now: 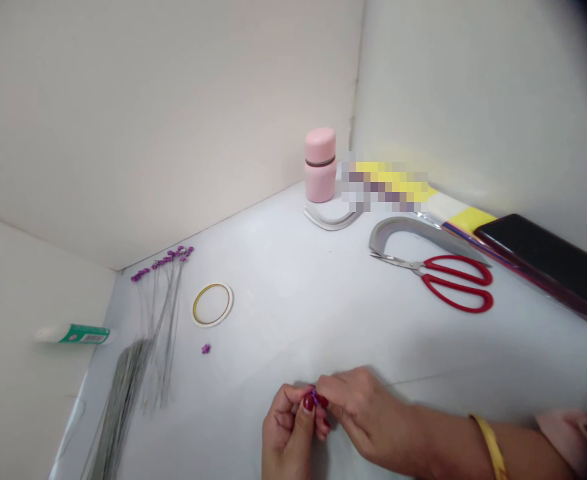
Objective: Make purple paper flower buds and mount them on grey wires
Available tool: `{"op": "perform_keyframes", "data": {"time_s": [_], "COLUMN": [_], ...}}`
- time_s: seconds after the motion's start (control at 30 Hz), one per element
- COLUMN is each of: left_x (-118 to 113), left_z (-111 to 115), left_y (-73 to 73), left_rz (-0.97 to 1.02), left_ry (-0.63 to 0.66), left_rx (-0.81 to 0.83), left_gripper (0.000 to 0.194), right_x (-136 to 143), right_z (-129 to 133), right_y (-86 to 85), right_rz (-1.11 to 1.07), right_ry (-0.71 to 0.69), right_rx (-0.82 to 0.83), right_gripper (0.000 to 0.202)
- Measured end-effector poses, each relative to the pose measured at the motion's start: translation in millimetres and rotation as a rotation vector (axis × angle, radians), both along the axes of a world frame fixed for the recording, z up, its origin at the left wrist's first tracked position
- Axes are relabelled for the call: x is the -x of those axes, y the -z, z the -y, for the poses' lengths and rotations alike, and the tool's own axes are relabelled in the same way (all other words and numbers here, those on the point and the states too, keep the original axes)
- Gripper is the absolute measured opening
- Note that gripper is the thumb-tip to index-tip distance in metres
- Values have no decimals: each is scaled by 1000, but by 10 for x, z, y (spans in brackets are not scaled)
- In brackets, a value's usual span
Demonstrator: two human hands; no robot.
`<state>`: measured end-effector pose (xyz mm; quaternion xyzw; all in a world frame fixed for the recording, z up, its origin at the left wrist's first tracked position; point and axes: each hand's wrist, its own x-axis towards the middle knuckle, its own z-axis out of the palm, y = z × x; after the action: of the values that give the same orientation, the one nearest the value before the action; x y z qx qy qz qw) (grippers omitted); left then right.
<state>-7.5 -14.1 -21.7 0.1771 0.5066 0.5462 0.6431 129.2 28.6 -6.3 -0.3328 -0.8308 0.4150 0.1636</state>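
Note:
Near the front edge of the view, my left hand and my right hand meet fingertip to fingertip. Both pinch a small purple star, mostly hidden by the fingers and thumbs. A thin grey wire appears to run out to the right from behind my right hand. To the left, a loose purple star lies on the table below a roll of white tape. Farther left are several wire stems tipped with purple stars, beside a thick bundle of bare grey wires.
Red-handled scissors lie at the right near a grey curved strip. A pink flask stands at the back corner by a white curved piece. Yellow packaging and a black case line the right wall. A green-and-white tube is at far left.

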Motion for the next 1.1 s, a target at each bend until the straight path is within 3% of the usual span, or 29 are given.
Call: {"op": "perform_keyframes", "data": {"time_s": [0.17,0.43,0.63,1.0,1.1], "left_x": [-10,-24,-31,-10,-5], "left_z": [3,-12,-24,-46,-37], "left_y": [5,37,22,-2,-2], "left_rz": [-86,-34,-5,120,123], "left_ry": [1,-65,-72,-53,-52], "left_rx": [-53,-58,-49,-19,-12], "left_gripper": [21,20,20,18,18], "right_x": [7,19,23,53,42], "right_z": [-17,-99,-104,-137,-139], "right_y": [-9,-114,-102,-65,-82], "right_rz": [4,-130,-252,-514,-485], "right_ry": [10,118,103,138,125], "right_rx": [52,270,365,752,720], "right_gripper": [18,32,35,26,26]}}
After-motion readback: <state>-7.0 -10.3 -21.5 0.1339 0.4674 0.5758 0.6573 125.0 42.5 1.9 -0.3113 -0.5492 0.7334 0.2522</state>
